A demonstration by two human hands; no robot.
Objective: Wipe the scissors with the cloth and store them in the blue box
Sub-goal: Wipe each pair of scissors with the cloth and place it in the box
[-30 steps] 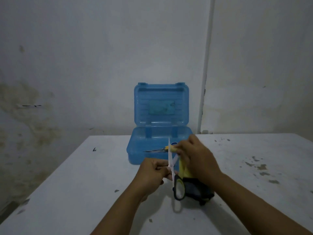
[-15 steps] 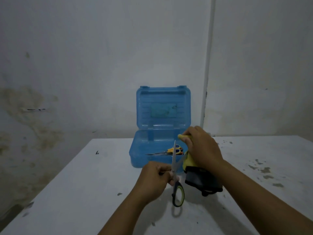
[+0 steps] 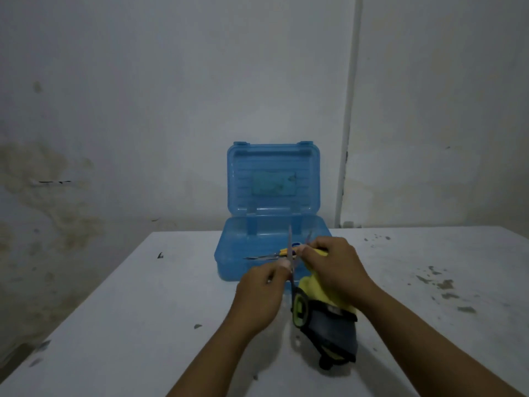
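While my left hand (image 3: 259,293) pinches the scissors (image 3: 294,285) near the middle, their blades point up and stand open, and the black and green handle hangs down. My right hand (image 3: 333,269) is closed on the yellow cloth (image 3: 320,293), with my fingers squeezing it around one blade. Just behind my hands, the blue box (image 3: 257,247) sits open on the white table (image 3: 128,325), with another pair of scissors (image 3: 272,255) inside.

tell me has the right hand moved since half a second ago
Yes. Against the blue box, the right hand with the cloth has slid down from the box's back rim toward its front wall.
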